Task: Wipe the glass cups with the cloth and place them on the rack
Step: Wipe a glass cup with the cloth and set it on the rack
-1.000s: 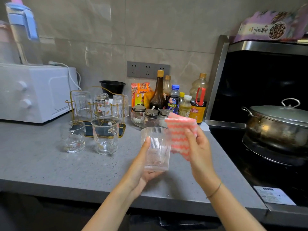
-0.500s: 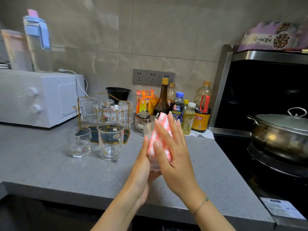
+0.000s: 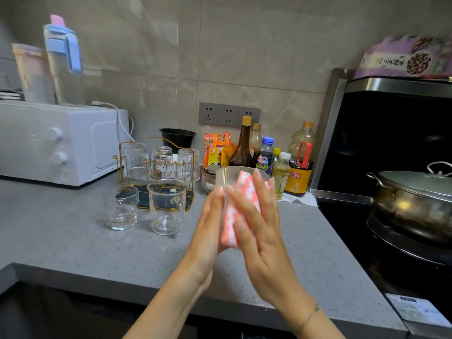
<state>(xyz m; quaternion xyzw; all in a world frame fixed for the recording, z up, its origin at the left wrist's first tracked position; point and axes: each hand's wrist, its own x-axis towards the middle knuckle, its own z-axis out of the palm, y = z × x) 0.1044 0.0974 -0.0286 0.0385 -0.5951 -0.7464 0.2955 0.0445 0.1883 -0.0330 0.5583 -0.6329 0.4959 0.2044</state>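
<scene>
The ribbed glass cup (image 3: 234,178) is held upright above the tabletop (image 3: 73,243), in front of the rack (image 3: 156,172) and to its right. The left hand (image 3: 210,226) cradles its side and base with fingers wrapped around it, steadying it so it cannot turn. The right hand (image 3: 256,221) lies flat with fingers extended, pressing the pink-and-white cloth (image 3: 241,206) against the cup's outer wall; the cloth sits sandwiched between palm and glass, likely so the whole wall gets rubbed at once. Three cups already stand inverted on the rack, presumably to drain. Two more, a small glass (image 3: 122,207) and a handled glass mug (image 3: 167,206), stand upright just in front of the rack, apparently waiting for wiping.
</scene>
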